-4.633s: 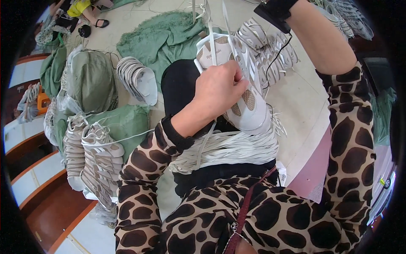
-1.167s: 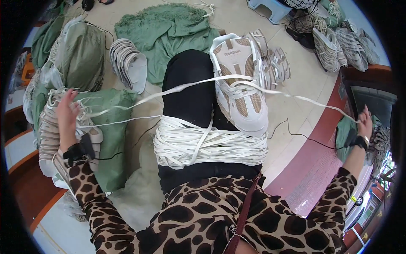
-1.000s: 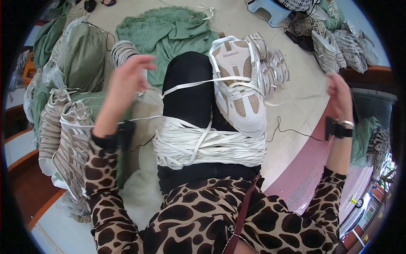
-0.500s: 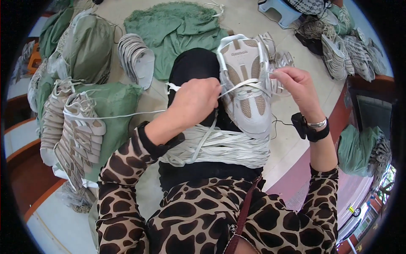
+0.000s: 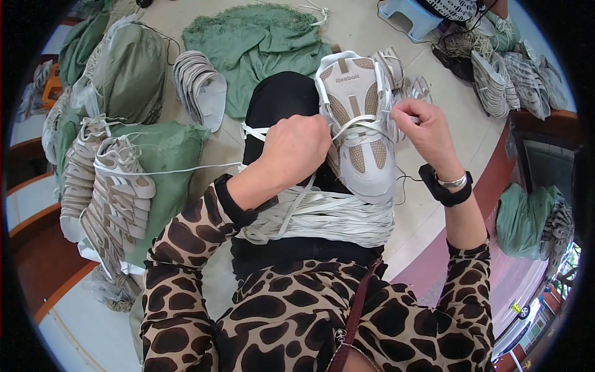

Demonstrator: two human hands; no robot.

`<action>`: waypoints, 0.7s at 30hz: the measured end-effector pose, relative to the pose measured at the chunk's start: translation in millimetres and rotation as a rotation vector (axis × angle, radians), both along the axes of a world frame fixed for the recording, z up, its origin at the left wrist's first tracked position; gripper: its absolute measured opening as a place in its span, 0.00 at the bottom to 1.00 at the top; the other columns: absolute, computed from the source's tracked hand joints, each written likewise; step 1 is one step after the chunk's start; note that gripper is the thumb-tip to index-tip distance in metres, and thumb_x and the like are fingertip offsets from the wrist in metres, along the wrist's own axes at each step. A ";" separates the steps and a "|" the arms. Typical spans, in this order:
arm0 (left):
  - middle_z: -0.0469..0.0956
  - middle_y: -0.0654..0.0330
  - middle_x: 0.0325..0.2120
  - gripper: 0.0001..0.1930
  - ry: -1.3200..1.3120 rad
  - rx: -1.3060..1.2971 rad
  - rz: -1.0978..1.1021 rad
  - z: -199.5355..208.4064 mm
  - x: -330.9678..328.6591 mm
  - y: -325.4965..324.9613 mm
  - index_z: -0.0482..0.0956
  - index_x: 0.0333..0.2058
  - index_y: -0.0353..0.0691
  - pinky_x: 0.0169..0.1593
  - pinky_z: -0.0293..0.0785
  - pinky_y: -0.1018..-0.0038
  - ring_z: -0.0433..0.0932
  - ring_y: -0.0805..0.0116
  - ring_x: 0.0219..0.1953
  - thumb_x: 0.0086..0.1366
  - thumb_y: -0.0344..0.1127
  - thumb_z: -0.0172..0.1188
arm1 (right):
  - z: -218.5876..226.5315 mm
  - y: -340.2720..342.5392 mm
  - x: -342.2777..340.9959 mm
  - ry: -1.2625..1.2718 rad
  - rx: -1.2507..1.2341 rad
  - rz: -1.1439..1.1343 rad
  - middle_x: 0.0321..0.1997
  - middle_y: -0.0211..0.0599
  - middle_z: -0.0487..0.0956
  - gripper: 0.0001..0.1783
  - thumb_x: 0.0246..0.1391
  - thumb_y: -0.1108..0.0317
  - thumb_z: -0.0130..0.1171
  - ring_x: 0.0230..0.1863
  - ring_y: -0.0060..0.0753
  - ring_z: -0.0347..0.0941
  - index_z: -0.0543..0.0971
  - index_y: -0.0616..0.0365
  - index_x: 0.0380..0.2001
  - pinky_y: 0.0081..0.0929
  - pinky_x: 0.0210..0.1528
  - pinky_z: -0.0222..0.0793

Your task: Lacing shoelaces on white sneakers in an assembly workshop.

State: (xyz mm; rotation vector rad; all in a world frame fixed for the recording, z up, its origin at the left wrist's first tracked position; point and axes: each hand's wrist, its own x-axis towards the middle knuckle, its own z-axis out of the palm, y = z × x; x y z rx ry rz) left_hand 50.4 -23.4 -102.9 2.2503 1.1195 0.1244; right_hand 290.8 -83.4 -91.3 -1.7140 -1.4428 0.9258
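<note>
A beige and white shoe upper (image 5: 367, 162) rests on my right knee, its toe toward me and its tongue away. A white shoelace (image 5: 361, 126) crosses the upper low on the tongue. At the upper's left edge, my left hand (image 5: 294, 144) is closed on the lace; its fingertips are mostly hidden behind the knuckles. My right hand (image 5: 427, 127) pinches the lace between thumb and forefinger, just off the upper's right edge. A thick bundle of white laces (image 5: 328, 214) lies over my lap. One long lace (image 5: 186, 168) trails off to the left.
Stacked shoe uppers (image 5: 118, 198) lie on a green sack at the left, near a full green sack (image 5: 127, 74). Another nested stack (image 5: 197, 87) stands on the floor beside a spread green cloth (image 5: 248, 46). More uppers (image 5: 489, 80) and a blue stool (image 5: 409, 18) are at far right.
My left hand has shifted slightly right, closer to the upper. My right hand has moved slightly left, toward the upper's edge. The upper has barely moved.
</note>
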 end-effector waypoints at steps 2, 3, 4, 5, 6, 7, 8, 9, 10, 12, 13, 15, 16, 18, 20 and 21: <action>0.75 0.46 0.19 0.12 0.011 0.027 0.012 1.6 2.2 -1.8 0.73 0.23 0.35 0.31 0.71 0.53 0.76 0.42 0.26 0.63 0.36 0.50 | -2.6 1.0 -2.9 -0.045 0.028 -0.023 0.19 0.27 0.74 0.06 0.51 0.70 0.60 0.21 0.17 0.65 0.79 0.62 0.27 0.20 0.24 0.61; 0.75 0.46 0.19 0.12 0.015 0.028 0.013 2.0 3.0 -2.1 0.73 0.23 0.35 0.31 0.71 0.53 0.76 0.42 0.26 0.63 0.36 0.50 | -7.5 2.4 -4.2 -0.224 0.254 0.029 0.20 0.31 0.74 0.05 0.50 0.71 0.61 0.22 0.24 0.68 0.78 0.61 0.26 0.24 0.26 0.62; 0.75 0.45 0.19 0.12 -0.004 0.034 0.007 2.1 4.0 -1.9 0.73 0.24 0.35 0.31 0.71 0.53 0.76 0.42 0.26 0.62 0.36 0.50 | -9.8 3.5 -6.2 -0.402 0.479 0.081 0.21 0.35 0.74 0.04 0.48 0.72 0.61 0.23 0.31 0.70 0.77 0.60 0.25 0.27 0.27 0.64; 0.75 0.45 0.19 0.12 -0.024 0.041 0.001 2.1 4.9 -1.4 0.74 0.24 0.35 0.31 0.72 0.53 0.76 0.42 0.26 0.62 0.36 0.50 | -10.4 4.0 -9.4 -0.400 0.480 0.081 0.21 0.35 0.74 0.04 0.48 0.72 0.61 0.23 0.31 0.70 0.77 0.60 0.25 0.27 0.27 0.64; 0.75 0.45 0.19 0.12 -0.021 0.042 0.002 1.3 5.1 -0.4 0.74 0.24 0.35 0.31 0.72 0.53 0.76 0.42 0.26 0.62 0.36 0.50 | -9.6 5.8 -14.9 -0.523 0.530 0.115 0.21 0.37 0.73 0.04 0.48 0.72 0.61 0.25 0.36 0.69 0.76 0.59 0.24 0.29 0.28 0.64; 0.75 0.45 0.19 0.12 -0.035 0.033 0.007 -0.4 5.3 0.7 0.74 0.24 0.35 0.31 0.71 0.53 0.76 0.41 0.26 0.62 0.36 0.50 | -8.9 6.8 -18.0 -0.649 0.580 0.150 0.21 0.38 0.71 0.04 0.47 0.73 0.61 0.26 0.40 0.69 0.75 0.58 0.23 0.32 0.29 0.65; 0.75 0.45 0.19 0.12 -0.049 0.024 0.010 -1.3 5.7 1.0 0.74 0.24 0.34 0.31 0.71 0.52 0.76 0.41 0.26 0.62 0.35 0.50 | -8.7 7.2 -18.1 -0.647 0.582 0.149 0.21 0.38 0.71 0.04 0.47 0.73 0.61 0.26 0.40 0.69 0.75 0.58 0.23 0.32 0.29 0.65; 0.75 0.45 0.19 0.12 -0.047 0.027 0.013 -1.8 6.8 0.5 0.74 0.24 0.34 0.31 0.71 0.52 0.76 0.41 0.26 0.62 0.35 0.50 | -9.5 8.4 -17.6 -0.646 0.537 0.157 0.22 0.36 0.71 0.04 0.47 0.73 0.61 0.27 0.39 0.69 0.75 0.57 0.24 0.34 0.32 0.64; 0.76 0.47 0.19 0.11 0.013 0.074 -0.003 -2.1 8.6 -0.1 0.74 0.24 0.36 0.30 0.72 0.54 0.76 0.43 0.25 0.61 0.36 0.53 | -9.9 9.3 -16.9 -0.646 0.492 0.164 0.23 0.34 0.70 0.05 0.46 0.73 0.61 0.28 0.38 0.68 0.74 0.56 0.24 0.36 0.34 0.64; 0.76 0.49 0.19 0.10 0.070 0.122 -0.021 -1.8 8.8 0.0 0.75 0.25 0.38 0.29 0.72 0.55 0.77 0.45 0.24 0.60 0.37 0.55 | 2.1 10.8 -11.1 -0.685 0.432 0.220 0.27 0.33 0.71 0.06 0.45 0.72 0.62 0.33 0.38 0.69 0.74 0.55 0.26 0.37 0.39 0.64; 0.77 0.54 0.22 0.08 0.118 0.267 -0.082 1.7 7.9 -1.2 0.75 0.25 0.40 0.32 0.72 0.58 0.78 0.50 0.29 0.57 0.37 0.59 | 11.0 11.7 -7.7 -0.724 0.367 0.273 0.31 0.32 0.73 0.08 0.44 0.71 0.64 0.38 0.37 0.70 0.74 0.54 0.28 0.38 0.43 0.65; 0.78 0.58 0.26 0.07 0.166 0.413 -0.146 8.4 7.0 3.3 0.75 0.26 0.43 0.35 0.72 0.62 0.79 0.55 0.33 0.54 0.37 0.63 | 22.7 23.9 -0.6 -0.748 0.452 0.381 0.36 0.31 0.73 0.12 0.42 0.71 0.65 0.44 0.38 0.69 0.74 0.54 0.31 0.38 0.49 0.63; 0.77 0.61 0.29 0.09 0.039 0.628 -0.172 13.2 6.6 9.1 0.75 0.27 0.45 0.41 0.70 0.64 0.77 0.60 0.38 0.49 0.37 0.66 | 28.7 30.8 3.2 -0.769 0.534 0.494 0.40 0.30 0.72 0.15 0.39 0.70 0.67 0.49 0.38 0.67 0.73 0.53 0.33 0.38 0.54 0.62; 0.72 0.66 0.35 0.15 -0.113 0.774 -0.269 10.9 3.0 21.6 0.75 0.30 0.46 0.55 0.60 0.64 0.69 0.64 0.48 0.43 0.36 0.69 | 40.4 48.2 10.5 -0.796 0.518 0.669 0.43 0.30 0.72 0.18 0.37 0.70 0.68 0.52 0.39 0.66 0.73 0.53 0.34 0.38 0.56 0.61; 0.72 0.65 0.34 0.15 -0.112 0.670 -0.380 12.0 3.3 35.4 0.75 0.30 0.46 0.55 0.59 0.62 0.70 0.63 0.47 0.43 0.36 0.69 | 44.6 62.3 17.4 -0.811 0.465 0.895 0.41 0.31 0.72 0.20 0.32 0.69 0.69 0.52 0.39 0.66 0.74 0.53 0.32 0.42 0.59 0.59; 0.72 0.65 0.33 0.15 -0.097 0.566 -0.482 14.0 2.8 41.7 0.76 0.30 0.46 0.56 0.58 0.61 0.71 0.62 0.47 0.43 0.36 0.69 | 45.2 68.1 15.7 -0.812 0.462 0.893 0.41 0.31 0.72 0.20 0.32 0.69 0.69 0.52 0.39 0.66 0.74 0.53 0.32 0.42 0.59 0.59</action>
